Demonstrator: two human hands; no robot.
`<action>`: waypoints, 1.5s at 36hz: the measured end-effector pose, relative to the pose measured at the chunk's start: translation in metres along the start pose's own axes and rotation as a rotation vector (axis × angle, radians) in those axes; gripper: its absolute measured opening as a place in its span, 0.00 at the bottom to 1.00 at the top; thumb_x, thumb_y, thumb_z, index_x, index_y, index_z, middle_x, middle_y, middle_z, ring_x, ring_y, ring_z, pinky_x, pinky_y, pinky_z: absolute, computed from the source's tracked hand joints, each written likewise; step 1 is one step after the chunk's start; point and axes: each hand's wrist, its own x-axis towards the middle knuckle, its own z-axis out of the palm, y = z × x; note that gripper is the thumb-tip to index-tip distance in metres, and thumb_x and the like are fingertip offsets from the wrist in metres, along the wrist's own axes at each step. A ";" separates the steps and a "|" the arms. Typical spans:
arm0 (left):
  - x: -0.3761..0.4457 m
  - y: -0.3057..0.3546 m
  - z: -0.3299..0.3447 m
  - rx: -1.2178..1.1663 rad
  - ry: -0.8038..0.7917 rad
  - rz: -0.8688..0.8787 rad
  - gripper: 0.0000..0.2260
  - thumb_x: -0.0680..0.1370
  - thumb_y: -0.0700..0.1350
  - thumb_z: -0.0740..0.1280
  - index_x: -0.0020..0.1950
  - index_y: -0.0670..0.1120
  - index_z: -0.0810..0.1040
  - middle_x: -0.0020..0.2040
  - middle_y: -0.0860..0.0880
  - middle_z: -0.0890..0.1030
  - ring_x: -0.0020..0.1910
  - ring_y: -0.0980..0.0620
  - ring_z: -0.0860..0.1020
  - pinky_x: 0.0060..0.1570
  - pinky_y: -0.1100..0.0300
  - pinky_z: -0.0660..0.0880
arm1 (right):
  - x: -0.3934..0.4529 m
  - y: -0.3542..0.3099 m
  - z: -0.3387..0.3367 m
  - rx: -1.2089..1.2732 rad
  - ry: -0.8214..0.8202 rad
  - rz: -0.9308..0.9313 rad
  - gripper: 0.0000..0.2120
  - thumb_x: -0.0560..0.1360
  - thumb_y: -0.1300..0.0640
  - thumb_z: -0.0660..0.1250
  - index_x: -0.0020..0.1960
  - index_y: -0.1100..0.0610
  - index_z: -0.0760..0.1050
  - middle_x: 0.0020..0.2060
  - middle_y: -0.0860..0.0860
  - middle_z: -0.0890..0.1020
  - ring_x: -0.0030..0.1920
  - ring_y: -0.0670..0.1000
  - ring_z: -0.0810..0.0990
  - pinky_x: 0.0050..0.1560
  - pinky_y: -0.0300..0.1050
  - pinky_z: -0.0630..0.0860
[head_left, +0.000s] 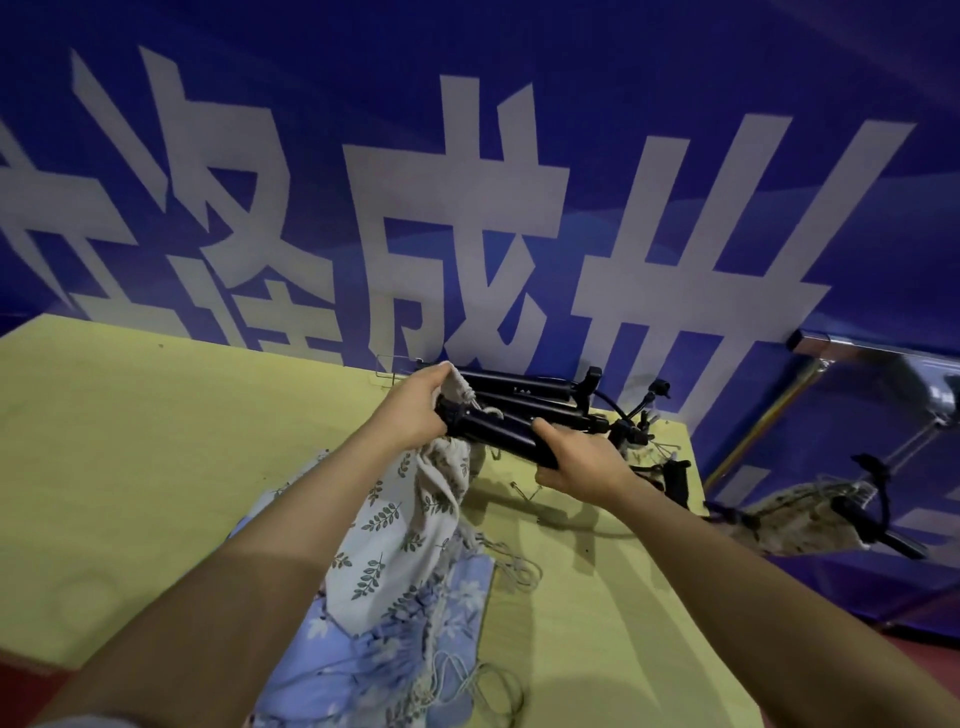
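A folded black tripod (524, 402) is held above the far part of the yellow-green table (130, 467). My right hand (576, 460) grips its legs from the right. My left hand (415, 408) pinches the mouth of a white drawstring bag with a leaf print (405, 519) at the tripod's left end. The bag's body hangs down from that hand to the table. Its cord (475, 405) lies over the tripod legs.
A blue floral cloth bag (415, 639) with loose cords lies under the white one near the table's front. More black gear (675, 478) sits at the table's right edge. Behind stands a blue wall with large white characters (467, 208), and a shiny metal frame (810, 343) at right.
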 end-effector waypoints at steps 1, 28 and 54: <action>-0.001 0.001 0.001 0.045 -0.013 0.023 0.37 0.71 0.29 0.65 0.77 0.46 0.57 0.77 0.50 0.61 0.75 0.50 0.61 0.69 0.59 0.65 | 0.002 -0.001 -0.001 -0.063 0.006 -0.020 0.25 0.75 0.52 0.63 0.69 0.55 0.60 0.55 0.56 0.76 0.48 0.59 0.78 0.36 0.47 0.67; 0.010 0.012 0.030 0.181 0.322 0.004 0.13 0.76 0.52 0.65 0.55 0.45 0.75 0.54 0.47 0.77 0.56 0.45 0.67 0.47 0.54 0.58 | 0.022 -0.019 -0.002 -0.131 0.665 -0.095 0.10 0.77 0.50 0.58 0.48 0.57 0.70 0.42 0.52 0.75 0.41 0.56 0.73 0.44 0.47 0.61; 0.003 -0.011 0.027 -0.117 0.393 -0.049 0.08 0.75 0.48 0.66 0.48 0.45 0.73 0.46 0.50 0.73 0.53 0.47 0.66 0.49 0.54 0.62 | 0.046 -0.036 -0.053 1.351 0.229 0.158 0.17 0.77 0.59 0.65 0.65 0.54 0.68 0.32 0.48 0.71 0.32 0.42 0.73 0.38 0.34 0.72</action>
